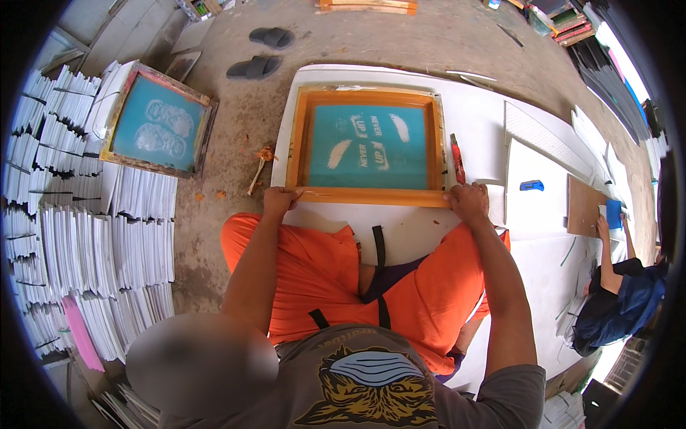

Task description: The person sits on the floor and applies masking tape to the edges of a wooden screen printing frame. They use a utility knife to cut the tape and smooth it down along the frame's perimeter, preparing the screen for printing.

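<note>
Straight ahead on white worktop [486, 114]: wooden screen frame [369, 146], long axis left-right | left hand [280, 199] clamped on near-left corner, right hand [466, 200] on near-right corner | hands apart, equally near.

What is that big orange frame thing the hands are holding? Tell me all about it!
The screen-printing frame is a rectangle of orange wood with teal mesh stretched inside, showing pale shapes and lettering. It lies flat on a white board on the floor. The left hand grips its near-left corner and the right hand its near-right corner. A red tool lies along its right side.
</note>
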The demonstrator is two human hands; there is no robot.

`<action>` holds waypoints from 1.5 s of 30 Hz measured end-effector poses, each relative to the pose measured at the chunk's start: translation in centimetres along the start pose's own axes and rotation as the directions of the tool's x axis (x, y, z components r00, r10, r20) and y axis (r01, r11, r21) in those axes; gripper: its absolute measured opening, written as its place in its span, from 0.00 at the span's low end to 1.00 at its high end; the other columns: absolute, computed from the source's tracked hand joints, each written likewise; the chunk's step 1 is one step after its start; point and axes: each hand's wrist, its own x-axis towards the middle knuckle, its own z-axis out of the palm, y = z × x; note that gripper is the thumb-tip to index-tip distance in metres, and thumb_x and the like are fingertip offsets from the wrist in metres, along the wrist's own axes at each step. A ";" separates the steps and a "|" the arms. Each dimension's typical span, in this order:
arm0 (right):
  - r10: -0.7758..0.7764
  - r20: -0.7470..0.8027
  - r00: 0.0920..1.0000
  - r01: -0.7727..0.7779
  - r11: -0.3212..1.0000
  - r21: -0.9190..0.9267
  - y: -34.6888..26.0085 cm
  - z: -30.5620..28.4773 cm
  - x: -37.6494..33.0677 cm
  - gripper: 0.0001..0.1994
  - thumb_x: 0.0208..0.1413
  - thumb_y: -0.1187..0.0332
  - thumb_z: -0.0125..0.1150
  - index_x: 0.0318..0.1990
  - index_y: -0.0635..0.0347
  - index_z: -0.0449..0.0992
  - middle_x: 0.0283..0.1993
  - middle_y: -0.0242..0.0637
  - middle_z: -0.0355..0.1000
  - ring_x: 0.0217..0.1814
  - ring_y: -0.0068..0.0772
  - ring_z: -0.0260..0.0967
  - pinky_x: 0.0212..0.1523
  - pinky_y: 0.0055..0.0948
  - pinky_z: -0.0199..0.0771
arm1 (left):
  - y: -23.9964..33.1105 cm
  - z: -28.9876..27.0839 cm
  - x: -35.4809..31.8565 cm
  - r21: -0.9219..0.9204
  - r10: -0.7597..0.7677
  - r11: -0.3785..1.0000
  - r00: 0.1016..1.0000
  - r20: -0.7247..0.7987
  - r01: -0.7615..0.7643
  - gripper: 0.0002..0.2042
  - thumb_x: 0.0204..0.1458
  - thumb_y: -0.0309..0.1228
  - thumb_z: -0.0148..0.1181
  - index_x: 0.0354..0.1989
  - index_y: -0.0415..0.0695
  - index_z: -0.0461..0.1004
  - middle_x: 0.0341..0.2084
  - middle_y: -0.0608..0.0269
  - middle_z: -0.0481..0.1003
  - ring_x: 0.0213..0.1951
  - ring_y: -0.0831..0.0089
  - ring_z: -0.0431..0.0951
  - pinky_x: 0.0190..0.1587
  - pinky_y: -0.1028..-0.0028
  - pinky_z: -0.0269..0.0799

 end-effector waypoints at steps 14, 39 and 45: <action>0.076 0.070 0.995 -0.072 0.996 -0.059 0.1 1.0 0.3 0.22 0.58 0.40 0.62 0.46 0.44 0.87 0.47 0.36 0.82 0.61 0.43 0.72 0.67 0.56 0.61 | 1.4 0.4 -0.7 -0.032 -0.039 0.999 0.999 -0.006 0.038 0.14 0.48 0.28 0.80 0.27 0.30 0.80 0.22 0.56 0.79 0.21 0.72 0.77 0.23 0.75 0.76; -0.195 -0.062 0.979 0.189 0.977 -0.096 0.4 0.4 -0.8 0.20 0.49 0.47 0.73 0.47 0.42 0.82 0.51 0.26 0.77 0.65 0.39 0.67 0.75 0.55 0.53 | 0.5 0.1 -0.2 -0.065 -0.061 0.996 0.998 -0.003 0.061 0.13 0.49 0.27 0.78 0.27 0.31 0.79 0.21 0.59 0.77 0.19 0.74 0.75 0.22 0.74 0.73; -0.179 -0.106 0.978 0.183 0.983 0.030 1.5 1.0 -0.5 0.16 0.54 0.50 0.71 0.44 0.44 0.81 0.47 0.28 0.78 0.61 0.43 0.69 0.75 0.59 0.53 | 0.6 0.1 -0.2 -0.105 -0.046 0.993 0.998 0.052 0.052 0.13 0.50 0.27 0.78 0.28 0.31 0.79 0.22 0.59 0.78 0.19 0.74 0.75 0.22 0.74 0.71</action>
